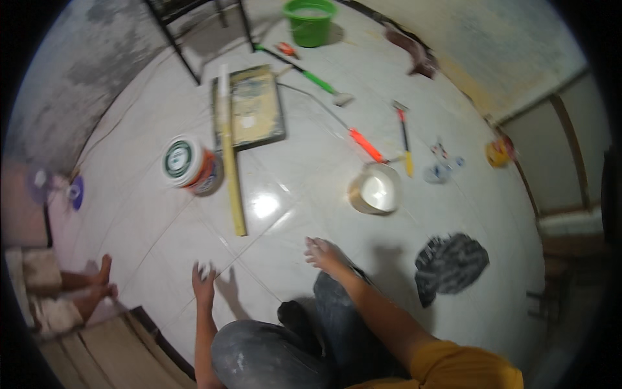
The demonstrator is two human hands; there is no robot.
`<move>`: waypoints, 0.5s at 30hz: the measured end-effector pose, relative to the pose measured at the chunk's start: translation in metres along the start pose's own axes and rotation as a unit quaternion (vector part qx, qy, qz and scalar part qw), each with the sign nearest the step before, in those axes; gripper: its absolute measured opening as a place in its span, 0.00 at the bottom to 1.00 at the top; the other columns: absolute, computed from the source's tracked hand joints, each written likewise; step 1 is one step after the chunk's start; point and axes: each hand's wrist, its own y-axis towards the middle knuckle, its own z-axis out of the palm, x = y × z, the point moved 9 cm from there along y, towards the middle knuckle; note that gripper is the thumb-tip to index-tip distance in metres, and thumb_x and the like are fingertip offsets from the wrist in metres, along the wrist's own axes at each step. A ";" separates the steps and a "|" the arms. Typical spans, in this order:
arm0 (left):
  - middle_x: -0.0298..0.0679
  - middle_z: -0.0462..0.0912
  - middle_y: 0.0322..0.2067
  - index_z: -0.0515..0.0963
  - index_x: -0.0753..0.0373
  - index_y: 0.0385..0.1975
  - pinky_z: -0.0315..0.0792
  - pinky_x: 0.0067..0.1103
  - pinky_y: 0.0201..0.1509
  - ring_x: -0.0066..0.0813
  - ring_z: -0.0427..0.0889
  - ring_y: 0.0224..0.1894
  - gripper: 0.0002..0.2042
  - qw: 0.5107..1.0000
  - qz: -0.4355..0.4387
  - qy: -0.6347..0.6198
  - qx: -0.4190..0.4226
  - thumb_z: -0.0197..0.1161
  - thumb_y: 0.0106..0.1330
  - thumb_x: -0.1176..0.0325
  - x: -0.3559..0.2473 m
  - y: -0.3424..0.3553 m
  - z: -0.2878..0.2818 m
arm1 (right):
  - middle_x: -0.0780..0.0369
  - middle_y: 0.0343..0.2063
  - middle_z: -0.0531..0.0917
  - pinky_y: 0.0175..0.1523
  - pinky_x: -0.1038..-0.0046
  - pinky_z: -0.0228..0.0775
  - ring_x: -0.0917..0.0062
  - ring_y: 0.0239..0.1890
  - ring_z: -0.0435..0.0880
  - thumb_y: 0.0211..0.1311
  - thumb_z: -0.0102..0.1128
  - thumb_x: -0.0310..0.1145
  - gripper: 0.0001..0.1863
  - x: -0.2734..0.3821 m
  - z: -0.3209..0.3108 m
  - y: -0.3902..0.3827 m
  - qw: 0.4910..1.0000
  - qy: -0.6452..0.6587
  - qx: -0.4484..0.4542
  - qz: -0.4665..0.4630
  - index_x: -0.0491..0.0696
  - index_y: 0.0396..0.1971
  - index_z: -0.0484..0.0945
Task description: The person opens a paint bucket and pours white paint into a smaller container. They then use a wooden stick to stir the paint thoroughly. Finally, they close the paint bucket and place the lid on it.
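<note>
Held in the air above my lap, my left hand [204,282] has its fingers apart and nothing in it. My right hand [323,255] is also empty, fingers stretched out over the tiles by my knee. Beyond the hands lies a long, pale yellow strip [232,175], its far part resting across a paint-smeared tray [259,107]. A lidded orange and white paint bucket [183,161] stands left of the strip. Ahead of my right hand is an open beige tub [374,189], with an orange-handled tool [367,145] just behind it.
A scraper [404,139], a clear plastic bottle [437,171] and a yellow item [497,153] lie to the right. Dark crumpled cloth [451,262] is near my right arm. Farther off are a green bucket [310,24] and green-handled tool [314,78]. Another person's feet [97,285] show at left.
</note>
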 end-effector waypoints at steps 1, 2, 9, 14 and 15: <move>0.60 0.67 0.70 0.55 0.63 0.78 0.73 0.37 0.67 0.51 0.73 0.68 0.42 0.999 -0.022 -0.043 0.011 0.72 0.68 0.64 -0.053 0.022 0.029 | 0.56 0.46 0.86 0.44 0.72 0.79 0.73 0.42 0.87 0.78 0.54 0.56 0.28 -0.012 -0.022 0.004 1.000 0.010 -0.012 0.000 0.48 0.61 0.73; 0.59 0.64 0.72 0.52 0.61 0.79 0.73 0.38 0.68 0.52 0.72 0.68 0.45 0.997 0.001 -0.079 0.007 0.74 0.66 0.63 -0.087 0.051 0.027 | 0.57 0.45 0.86 0.43 0.73 0.79 0.74 0.40 0.87 0.78 0.55 0.55 0.27 -0.016 -0.028 0.010 1.000 0.022 0.000 -0.007 0.48 0.61 0.73; 0.60 0.50 0.78 0.39 0.61 0.81 0.57 0.47 0.78 0.60 0.52 0.79 0.73 0.902 0.287 0.297 -0.122 0.86 0.39 0.43 -0.323 0.163 0.024 | 0.57 0.41 0.86 0.42 0.72 0.79 0.74 0.39 0.87 0.78 0.54 0.51 0.22 0.004 -0.095 0.031 0.998 -0.050 -0.039 -0.001 0.46 0.52 0.75; 0.60 0.43 0.80 0.33 0.53 0.82 0.46 0.58 0.79 0.66 0.40 0.81 0.83 0.879 0.112 0.464 -0.019 0.86 0.25 0.35 -0.351 0.219 0.046 | 0.58 0.41 0.86 0.42 0.72 0.79 0.74 0.39 0.87 0.78 0.54 0.50 0.21 0.013 -0.116 0.051 0.993 -0.099 -0.053 -0.023 0.46 0.50 0.75; 0.60 0.41 0.80 0.32 0.51 0.82 0.45 0.61 0.79 0.67 0.38 0.81 0.85 0.864 0.103 0.494 -0.002 0.86 0.22 0.35 -0.346 0.234 0.048 | 0.58 0.41 0.86 0.42 0.72 0.79 0.74 0.39 0.87 0.78 0.55 0.50 0.20 0.013 -0.114 0.057 0.993 -0.099 -0.048 -0.028 0.45 0.50 0.75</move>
